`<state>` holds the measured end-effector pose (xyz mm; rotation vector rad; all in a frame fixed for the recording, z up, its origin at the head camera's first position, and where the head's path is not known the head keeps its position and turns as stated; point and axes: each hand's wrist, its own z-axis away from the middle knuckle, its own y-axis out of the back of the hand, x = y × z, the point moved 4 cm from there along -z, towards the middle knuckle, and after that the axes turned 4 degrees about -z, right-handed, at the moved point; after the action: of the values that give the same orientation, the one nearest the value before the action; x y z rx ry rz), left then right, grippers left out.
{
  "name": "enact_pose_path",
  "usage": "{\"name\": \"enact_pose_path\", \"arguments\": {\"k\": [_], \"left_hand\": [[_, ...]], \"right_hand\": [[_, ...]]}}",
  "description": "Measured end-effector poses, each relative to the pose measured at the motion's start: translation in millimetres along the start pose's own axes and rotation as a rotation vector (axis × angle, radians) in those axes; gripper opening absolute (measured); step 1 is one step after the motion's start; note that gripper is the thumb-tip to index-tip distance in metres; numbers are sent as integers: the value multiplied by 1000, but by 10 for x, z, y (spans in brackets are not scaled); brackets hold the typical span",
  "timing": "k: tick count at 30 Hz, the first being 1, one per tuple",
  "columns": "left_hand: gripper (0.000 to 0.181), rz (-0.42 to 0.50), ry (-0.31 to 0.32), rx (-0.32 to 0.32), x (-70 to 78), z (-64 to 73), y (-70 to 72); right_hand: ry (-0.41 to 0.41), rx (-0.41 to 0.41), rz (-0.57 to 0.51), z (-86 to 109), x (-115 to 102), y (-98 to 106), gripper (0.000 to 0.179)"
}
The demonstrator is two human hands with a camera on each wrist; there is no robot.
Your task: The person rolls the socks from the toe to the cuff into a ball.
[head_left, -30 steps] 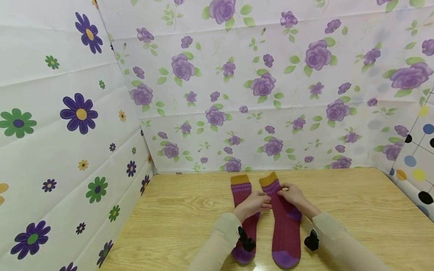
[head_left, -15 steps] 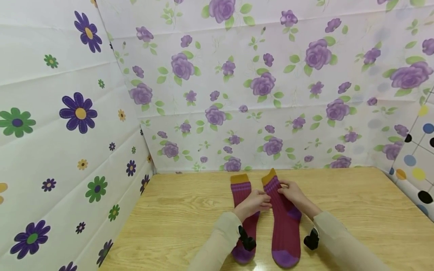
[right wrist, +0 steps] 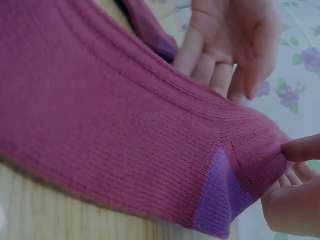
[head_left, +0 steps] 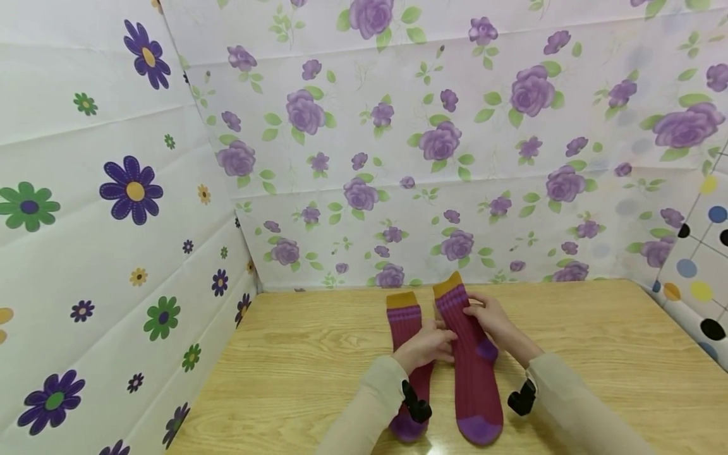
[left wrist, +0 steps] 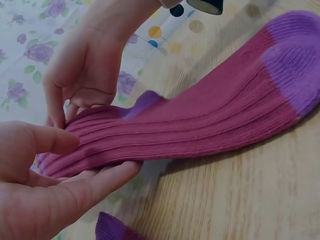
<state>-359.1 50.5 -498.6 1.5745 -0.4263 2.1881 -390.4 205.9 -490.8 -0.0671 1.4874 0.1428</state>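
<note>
Two maroon socks with mustard cuffs and purple toes are at the table's middle. The right-hand sock [head_left: 472,373] has its cuff end lifted and its purple toe [head_left: 479,430] towards the near edge. My right hand [head_left: 493,322] pinches this sock's right edge below the striped cuff, thumb on top. At its left edge, my left hand [left wrist: 45,180] has fingers [left wrist: 117,177] under the knit and the thumb over it. The left-hand sock [head_left: 405,325] lies flat, partly hidden under my left hand and sleeve.
The wooden table [head_left: 301,366] extends on both sides of the socks. A floral sheet [head_left: 352,126] stands along its back edge, and another flowered sheet [head_left: 188,272] is at the left. Black wrist cameras [head_left: 522,399] are strapped over the beige sleeves.
The right-hand sock's cuff end has risen, and its heel has shifted slightly left. My right hand has moved up a little with it; the left fingers have come in at its left edge.
</note>
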Motion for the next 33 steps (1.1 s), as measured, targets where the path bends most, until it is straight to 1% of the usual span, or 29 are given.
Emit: {"name": "enact_pose_path", "arguments": {"k": [5,8,10,14,16,18,19,20,23,25,27,29,33], "left_hand": [[74,-17,64,-47,-60,24,-53],[76,-40,95,-67,-93,45,-80],[76,-69,101,-83,-105,58,-92],[70,-134,114,-158,-126,80,-105],[65,-154,121,-214,-145,83,-114],[59,-181,136,-263,-168,85,-122],[59,-190,145,-277,-176,90,-124],[59,-193,155,-288,-184,93,-125],[50,-201,178,-310,-206,104,-121],[44,-189,188,-321,-211,114,-114],[30,-182,200,-338,-211,120,-104],[22,-195,206,-347,-204,127,-92],[25,-207,219,-359,-176,155,-69]], "right_hand": [[-14,-16,-75,-8,-27,5,56],[-28,-19,-69,-8,-40,19,57],[-38,-19,-70,-5,-51,29,57],[-34,-5,-69,-7,-59,52,63],[-28,14,-65,-16,-54,66,67],[-26,38,-59,-12,-59,73,67],[-24,47,-62,-13,-64,73,65],[-23,51,-69,-11,-71,70,65],[-9,60,-94,-11,-97,58,62],[4,63,-100,-16,-115,52,60],[10,68,-101,-20,-132,51,58],[19,63,-105,-21,-153,50,56],[27,53,-140,-25,-192,62,51]]}}
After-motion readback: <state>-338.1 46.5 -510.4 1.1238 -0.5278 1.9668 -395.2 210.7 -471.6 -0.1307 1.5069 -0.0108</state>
